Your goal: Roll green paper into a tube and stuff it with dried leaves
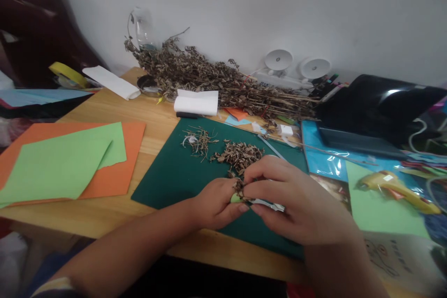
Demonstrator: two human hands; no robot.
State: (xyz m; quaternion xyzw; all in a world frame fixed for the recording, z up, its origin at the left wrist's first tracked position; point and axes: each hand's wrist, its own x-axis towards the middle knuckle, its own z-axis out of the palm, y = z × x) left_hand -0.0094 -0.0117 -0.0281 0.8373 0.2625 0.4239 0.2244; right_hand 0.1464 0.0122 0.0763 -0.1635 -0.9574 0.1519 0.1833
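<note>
My left hand (223, 202) is closed around a small light-green piece (236, 198), most of it hidden by the fingers. Brown dried leaves (239, 187) stick up from the top of that piece. From the other side my right hand (282, 195) meets them, its fingertips bent in against the leaves. Under the right fingers shows a shiny silvery-white strip (268, 204), whose kind I cannot make out. Just beyond both hands lies a heap of crumbled dried leaves (240, 156) on the green cutting mat (171, 174). Bare thin stalks (199, 143) form a smaller pile to its left.
Bundled dried plants (206, 74) lie along the wall. A white paper roll (196, 103) stands in front of them. Green paper (63, 160) covers an orange sheet (134, 149) at left. To the right are a yellow glue gun (398, 188) and a black tablet-like object (377, 107).
</note>
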